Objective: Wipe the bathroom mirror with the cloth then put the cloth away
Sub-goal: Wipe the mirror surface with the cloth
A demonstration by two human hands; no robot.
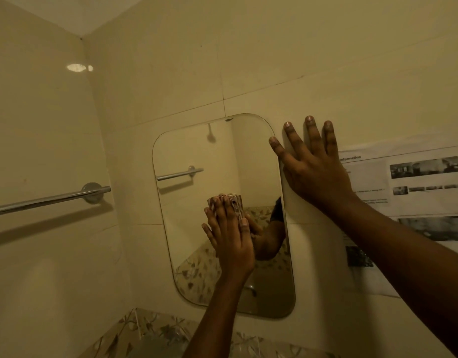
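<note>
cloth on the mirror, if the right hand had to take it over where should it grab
Grab the folded top edge of the cloth, the only part showing above the left hand, which presses the rest flat to the mirror. The right hand would likely do best coming from above right and pinching that edge.

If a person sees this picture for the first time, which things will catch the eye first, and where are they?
First, the two hands: the left hand presses a small folded patterned cloth against the middle of the rounded frameless wall mirror, and the right hand lies flat and spread on the cream tiled wall by the mirror's upper right edge. Next, the shiny chrome towel bar at left and the printed paper notice at right.
</note>
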